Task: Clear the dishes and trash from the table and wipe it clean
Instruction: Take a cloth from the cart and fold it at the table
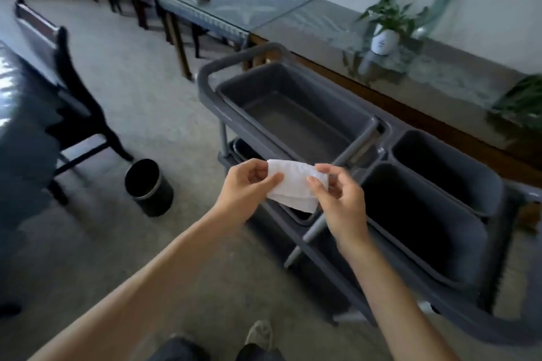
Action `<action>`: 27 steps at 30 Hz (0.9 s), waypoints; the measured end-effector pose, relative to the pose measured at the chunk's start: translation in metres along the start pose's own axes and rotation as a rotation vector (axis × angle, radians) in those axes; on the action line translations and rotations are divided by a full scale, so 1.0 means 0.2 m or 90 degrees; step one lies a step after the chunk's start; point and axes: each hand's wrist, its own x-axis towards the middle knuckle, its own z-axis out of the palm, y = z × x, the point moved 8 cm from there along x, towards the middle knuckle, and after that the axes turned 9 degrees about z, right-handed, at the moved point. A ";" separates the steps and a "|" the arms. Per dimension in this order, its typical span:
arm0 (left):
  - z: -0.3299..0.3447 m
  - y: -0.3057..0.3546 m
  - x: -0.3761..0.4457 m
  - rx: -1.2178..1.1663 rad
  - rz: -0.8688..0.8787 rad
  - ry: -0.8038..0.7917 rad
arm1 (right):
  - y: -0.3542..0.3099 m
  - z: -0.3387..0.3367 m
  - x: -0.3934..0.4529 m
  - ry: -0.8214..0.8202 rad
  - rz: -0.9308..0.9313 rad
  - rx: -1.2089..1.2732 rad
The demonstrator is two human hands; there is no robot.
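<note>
A white folded cloth (294,184) hangs between both hands in front of a grey service cart (211,67). My left hand (246,187) pinches its left edge with thumb and fingers. At the cloth's right edge my right hand (340,199) pinches it the same way. The cart's top holds a wide grey tub (293,117), which looks empty. Two deep grey bins (425,223) stand on the cart's right part, dark inside. The dark glossy table (17,114) shows at the left edge.
A small black waste bin (149,187) stands on the carpet beside a dark wooden chair (67,76). A long glass-topped sideboard (322,23) with a potted plant (387,29) runs along the wall behind the cart. More chairs stand at the back left.
</note>
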 end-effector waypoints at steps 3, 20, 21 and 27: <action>-0.41 0.03 -0.14 0.016 0.013 0.112 | -0.08 0.37 -0.05 -0.108 -0.036 -0.037; -2.37 0.12 -2.28 -0.011 0.026 0.690 | -0.19 2.52 -1.83 -0.735 -0.168 -0.133; -2.43 0.12 -2.42 -0.018 0.020 0.722 | -0.18 2.61 -1.97 -0.777 -0.170 -0.136; -2.74 0.08 -3.20 -0.019 -0.007 0.924 | -0.09 3.09 -2.74 -0.985 -0.188 -0.160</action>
